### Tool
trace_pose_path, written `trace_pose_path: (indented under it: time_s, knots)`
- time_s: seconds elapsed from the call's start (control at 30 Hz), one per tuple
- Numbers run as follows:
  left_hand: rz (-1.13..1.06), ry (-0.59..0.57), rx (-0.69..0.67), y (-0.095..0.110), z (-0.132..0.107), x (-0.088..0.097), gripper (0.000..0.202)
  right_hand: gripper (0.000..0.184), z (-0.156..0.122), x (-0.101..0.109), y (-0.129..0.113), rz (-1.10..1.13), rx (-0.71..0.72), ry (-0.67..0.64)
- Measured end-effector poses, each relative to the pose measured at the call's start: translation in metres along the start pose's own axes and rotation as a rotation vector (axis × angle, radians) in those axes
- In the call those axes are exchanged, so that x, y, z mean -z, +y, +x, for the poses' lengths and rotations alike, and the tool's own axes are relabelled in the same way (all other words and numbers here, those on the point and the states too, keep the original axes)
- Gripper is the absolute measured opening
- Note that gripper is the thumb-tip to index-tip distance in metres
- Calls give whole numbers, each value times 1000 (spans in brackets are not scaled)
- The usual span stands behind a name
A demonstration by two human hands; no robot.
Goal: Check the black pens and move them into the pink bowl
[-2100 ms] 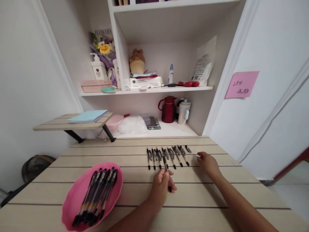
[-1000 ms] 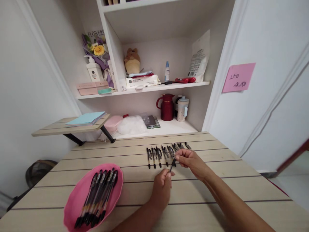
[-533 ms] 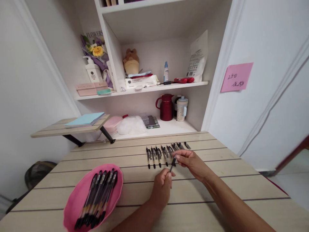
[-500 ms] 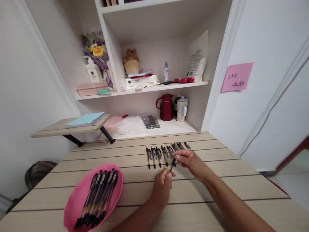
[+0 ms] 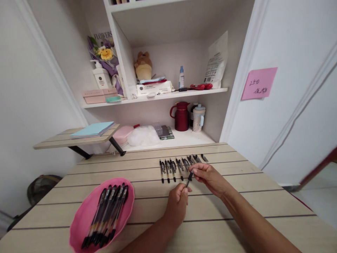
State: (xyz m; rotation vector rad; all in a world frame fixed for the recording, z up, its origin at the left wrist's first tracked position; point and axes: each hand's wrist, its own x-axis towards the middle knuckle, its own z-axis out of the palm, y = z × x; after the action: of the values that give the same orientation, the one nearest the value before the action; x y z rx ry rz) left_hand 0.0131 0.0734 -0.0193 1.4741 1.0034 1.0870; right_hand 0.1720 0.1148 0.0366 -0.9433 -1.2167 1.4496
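Over the table, a dark pen (image 5: 190,176) is held between both hands, tilted, its black upper part thicker than the thin length below. My left hand (image 5: 177,200) is closed around the lower end. Thumb and fingers of my right hand (image 5: 206,175) pinch the upper end, so both tips are partly hidden. Just beyond the hands lies a row of uncapped pens (image 5: 167,171), with loose black pen caps (image 5: 204,158) beside them and farther right. A pink scalloped tray (image 5: 76,218) at the left holds several capped pens (image 5: 107,214).
A small raised stand (image 5: 52,141) with blue paper (image 5: 92,130) occupies the table's back left. Behind the table, shelves carry a red jug (image 5: 181,116), a pale cup (image 5: 198,119) and a plastic bag (image 5: 143,136). A pink note (image 5: 259,83) is on the right wall.
Both hands stay in nearly the same place, still gripping the pen. The pen's black part shows slightly more clearly between them.
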Motion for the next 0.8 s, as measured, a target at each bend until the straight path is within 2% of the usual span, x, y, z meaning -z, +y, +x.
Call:
trace_pose_path:
  time_s: [0.23,0.37,0.53,0.7,0.8]
  knots:
    - [-7,1,0,-1,1,0,32,34,0,0,0,32,-19,-29]
    - [-7,-10,6,-1,1,0,31,26,-1,0,1,49,-12,14]
    - [-1,-7,10,1,1,0,32,32,-1,0,1,36,-27,-46]
    - [-5,-11,7,2,0,0,32,29,-1,0,1,-5,-15,6]
    - [-14,-8,11,1,1,0,31,31,-1,1,1,5,0,-49]
